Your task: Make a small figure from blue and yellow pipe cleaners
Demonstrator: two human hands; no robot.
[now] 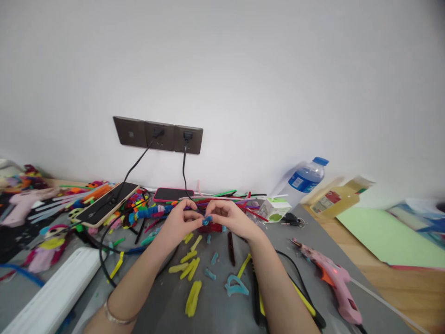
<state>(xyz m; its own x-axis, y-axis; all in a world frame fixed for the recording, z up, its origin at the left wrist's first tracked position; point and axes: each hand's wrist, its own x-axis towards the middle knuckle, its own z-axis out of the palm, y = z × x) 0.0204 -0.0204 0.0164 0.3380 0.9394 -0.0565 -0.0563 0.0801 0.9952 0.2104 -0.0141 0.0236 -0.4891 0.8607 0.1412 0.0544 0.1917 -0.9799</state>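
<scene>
A small blue piece of pipe cleaner [207, 220] is pinched between my two hands above the grey mat. My left hand [185, 219] grips it from the left with thumb and fingertips. From the right, my right hand [227, 217] closes on the same piece. Nearer to me lie several cut yellow pipe cleaner pieces [189, 269] and short light blue pieces [210, 273]. A light blue bent loop [237, 285] with a yellow stem lies by my right forearm, close to a dark brown strip [231, 249]. Something red behind my fingertips is partly hidden.
A pink glue gun [335, 280] with its light on lies at right, beside yellow-black pliers handles [308, 301]. Farther back stand a water bottle [306, 178] and a small white-green box [274, 209]. Phones [109, 204], cables, fuzzy figures [47, 248] and a white bar [57, 292] fill the left.
</scene>
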